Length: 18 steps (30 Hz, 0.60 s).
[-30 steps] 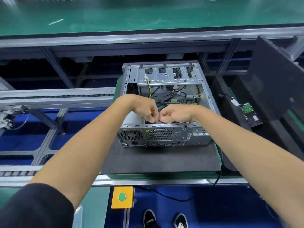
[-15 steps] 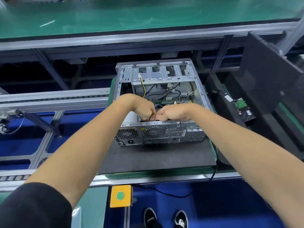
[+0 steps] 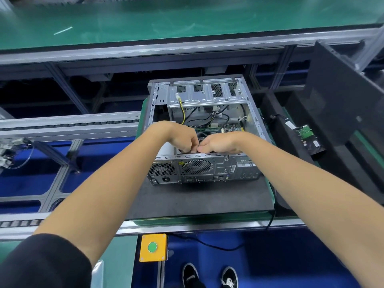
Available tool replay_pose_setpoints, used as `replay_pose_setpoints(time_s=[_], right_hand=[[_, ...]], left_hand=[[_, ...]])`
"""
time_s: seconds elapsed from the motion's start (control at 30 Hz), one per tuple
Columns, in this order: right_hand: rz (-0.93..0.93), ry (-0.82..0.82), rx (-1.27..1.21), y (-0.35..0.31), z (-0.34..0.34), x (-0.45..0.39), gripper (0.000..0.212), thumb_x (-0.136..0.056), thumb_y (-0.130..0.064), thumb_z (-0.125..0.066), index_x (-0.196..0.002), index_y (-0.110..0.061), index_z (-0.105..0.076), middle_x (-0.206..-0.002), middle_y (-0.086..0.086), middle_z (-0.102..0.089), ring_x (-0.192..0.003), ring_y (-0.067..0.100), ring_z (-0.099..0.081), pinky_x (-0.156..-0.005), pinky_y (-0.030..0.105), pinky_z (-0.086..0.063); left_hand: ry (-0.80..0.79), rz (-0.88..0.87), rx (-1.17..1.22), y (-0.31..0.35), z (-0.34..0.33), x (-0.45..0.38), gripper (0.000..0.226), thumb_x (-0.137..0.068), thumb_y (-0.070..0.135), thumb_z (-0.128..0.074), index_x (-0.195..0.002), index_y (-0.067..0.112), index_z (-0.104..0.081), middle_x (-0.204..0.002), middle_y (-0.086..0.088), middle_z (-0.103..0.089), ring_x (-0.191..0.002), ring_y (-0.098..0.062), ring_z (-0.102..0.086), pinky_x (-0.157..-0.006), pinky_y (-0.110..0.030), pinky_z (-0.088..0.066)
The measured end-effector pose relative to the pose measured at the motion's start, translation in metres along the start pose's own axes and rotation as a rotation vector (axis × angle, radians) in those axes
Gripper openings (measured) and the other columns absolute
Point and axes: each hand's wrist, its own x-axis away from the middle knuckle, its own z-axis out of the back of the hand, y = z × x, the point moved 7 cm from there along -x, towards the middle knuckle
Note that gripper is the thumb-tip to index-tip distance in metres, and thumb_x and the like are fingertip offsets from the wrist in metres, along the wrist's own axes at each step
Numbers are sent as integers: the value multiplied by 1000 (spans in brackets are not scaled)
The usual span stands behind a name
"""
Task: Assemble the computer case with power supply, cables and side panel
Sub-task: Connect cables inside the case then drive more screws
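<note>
The workstation is an assembly line built from grey aluminium-profile framing (image 3: 62,80). A green mat surface (image 3: 166,19) spans the far side, edged by a silver rail. A roller conveyor track (image 3: 68,123) runs in from the left at mid height; a second track (image 3: 18,223) lies along the near edge. A black foam pad (image 3: 197,200) rests on a green carrier pallet. The floor (image 3: 259,267) below is blue, with a black cable lying across it. A yellow box with a green push-button (image 3: 153,247) is mounted at the near rail. Black foam trays (image 3: 342,104) stand to the right. Lighting is even and diffuse.
</note>
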Motion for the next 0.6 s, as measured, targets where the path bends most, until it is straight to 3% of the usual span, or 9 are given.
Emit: replay_pose_setpoints(time_s=[0.07, 0.13, 0.2, 0.27, 0.33, 0.4, 0.47, 0.53, 0.6], right_hand=[[2, 8, -16, -1, -1, 0, 46, -107, -35, -40, -146, -10, -45, -159, 4, -33, -148, 24, -28, -117, 39, -26], [13, 25, -27, -1, 1, 1, 42, -107, -34, -42, -141, -11, -51, -156, 5, -39, -143, 22, -36, -116, 38, -31], [32, 78, -6, -1, 6, 5, 28, -106, -32, -46, -110, -14, -67, -123, -1, -64, -109, 4, -61, -95, 26, -48], [43, 125, -35, -1, 12, 9, 36, -104, -31, -50, -70, -27, -60, -72, -23, -58, -60, -11, -53, -63, 18, -40], [47, 125, -38, 1, 15, 13, 52, -102, -30, -54, -51, -28, -50, -49, -21, -46, -49, -2, -43, -61, 24, -30], [74, 134, -10, 0, 18, 18, 50, -100, -28, -57, -51, -24, -50, -56, -10, -41, -55, 10, -37, -63, 28, -31], [95, 219, -47, 2, 30, 25, 32, -100, -24, -57, -71, -17, -68, -70, -4, -56, -65, 13, -54, -67, 28, -48], [102, 362, -162, 8, 50, 32, 20, -100, -20, -56, -92, -11, -72, -91, -3, -70, -85, 15, -69, -79, 30, -58], [100, 484, -245, 17, 69, 38, 19, -100, -17, -54, -89, -12, -70, -98, 2, -73, -85, 14, -70, -78, 29, -58]], left_hand=[[26, -12, 50, 1, 1, -1, 22, -79, -1, -47, -64, 15, -50, -60, 3, -44, -61, -18, -36, -65, -32, -34], [53, -20, 90, 1, 1, -1, 28, -78, 1, -47, -56, 17, -45, -53, 4, -37, -57, -18, -31, -62, -31, -30], [77, -20, 122, 0, 1, -2, 32, -81, 3, -49, -53, 18, -45, -52, 5, -37, -56, -17, -32, -61, -30, -31], [91, -30, 180, -2, 1, -4, 33, -85, 5, -51, -56, 22, -52, -56, 7, -46, -58, -15, -43, -61, -28, -40], [81, -50, 217, -1, 1, -5, 25, -90, 9, -50, -73, 23, -60, -70, 5, -57, -68, -15, -56, -64, -26, -48], [63, -68, 221, 1, -1, -7, 21, -93, 16, -50, -81, 28, -60, -79, 3, -57, -74, -18, -57, -67, -28, -51], [53, -69, 206, 4, -3, -10, 21, -94, 19, -49, -85, 33, -62, -85, 1, -57, -76, -18, -52, -68, -30, -51], [60, -49, 181, 5, -4, -14, 23, -94, 19, -49, -99, 33, -66, -95, -3, -61, -75, -16, -51, -69, -31, -51], [59, -28, 200, 5, -3, -18, 26, -92, 15, -48, -102, 29, -68, -89, 1, -63, -69, -14, -52, -62, -26, -52]])
